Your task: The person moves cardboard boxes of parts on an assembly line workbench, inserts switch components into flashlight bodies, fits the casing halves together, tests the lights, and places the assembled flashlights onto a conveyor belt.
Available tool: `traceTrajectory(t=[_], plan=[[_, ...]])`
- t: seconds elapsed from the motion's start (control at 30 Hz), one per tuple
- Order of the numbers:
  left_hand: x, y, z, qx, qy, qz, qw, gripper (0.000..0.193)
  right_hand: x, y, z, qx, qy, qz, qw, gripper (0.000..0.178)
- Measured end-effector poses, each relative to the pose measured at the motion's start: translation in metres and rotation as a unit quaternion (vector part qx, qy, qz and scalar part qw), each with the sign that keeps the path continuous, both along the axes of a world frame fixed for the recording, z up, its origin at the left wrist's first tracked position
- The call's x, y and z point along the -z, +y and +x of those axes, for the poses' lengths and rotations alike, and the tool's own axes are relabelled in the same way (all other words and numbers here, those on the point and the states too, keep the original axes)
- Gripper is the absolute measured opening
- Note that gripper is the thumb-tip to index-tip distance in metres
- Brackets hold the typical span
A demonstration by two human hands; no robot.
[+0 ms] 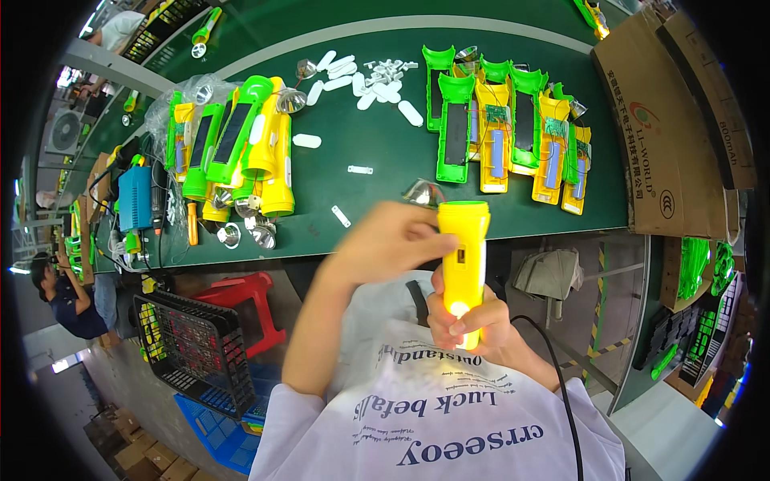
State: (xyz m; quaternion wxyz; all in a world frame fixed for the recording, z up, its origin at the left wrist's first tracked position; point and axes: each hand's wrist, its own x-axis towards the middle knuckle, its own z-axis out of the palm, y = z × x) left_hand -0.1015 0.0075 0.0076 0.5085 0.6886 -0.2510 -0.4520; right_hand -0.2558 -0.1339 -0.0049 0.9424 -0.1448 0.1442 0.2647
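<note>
My right hand (pixel 481 319) wraps round the lower part of a yellow flashlight body (pixel 463 268), which stands upright in front of my chest. A bright light glows low on its side, by my thumb. My left hand (pixel 389 244) is at its upper left, with curled fingers and the thumb reaching the wall near a small dark slot. What those fingers pinch, if anything, is hidden. Just beyond them, a shiny reflector (pixel 420 193) with a red wire lies by the body's open top; I cannot tell whether it is held.
On the green table (pixel 361 208) lie yellow-green flashlights (pixel 241 144) at left, white oval pieces (pixel 341 68) at the back, and opened flashlight halves (pixel 497 152) with batteries at right. A cardboard box (pixel 654 128) stands far right. Left below are a black crate (pixel 196 353) and red stool (pixel 253 309).
</note>
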Motion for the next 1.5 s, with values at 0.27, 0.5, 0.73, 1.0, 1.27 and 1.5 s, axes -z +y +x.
traceTrajectory(t=[0.27, 0.5, 0.73, 1.0, 1.27, 1.5], plan=[[0.009, 0.028, 0.102, -0.176, -0.534, 0.145, 0.815, 0.018, 0.006, -0.013, 0.005, 0.085, -0.054, -0.012, 0.995, 0.053], [0.048, -0.011, 0.157, -0.21, -0.624, 0.091, 0.747, 0.018, 0.002, -0.016, 0.0, 0.079, -0.062, -0.064, 0.993, 0.052], [0.056, -0.016, 0.179, -0.159, -0.63, 0.108, 0.752, 0.012, -0.001, -0.02, -0.003, 0.106, -0.027, -0.05, 0.993, 0.045], [-0.007, -0.034, 0.085, -0.23, -0.393, 0.007, 0.89, 0.015, 0.011, -0.026, 0.002, 0.115, -0.025, -0.009, 0.993, 0.049], [-0.03, -0.021, -0.021, -0.06, -0.295, -0.128, 0.945, 0.019, 0.005, -0.021, 0.007, 0.071, -0.028, -0.034, 0.996, 0.05], [0.001, -0.027, -0.045, -0.169, -0.162, -0.223, 0.946, 0.015, 0.007, -0.012, 0.005, 0.069, -0.038, -0.036, 0.996, 0.046]])
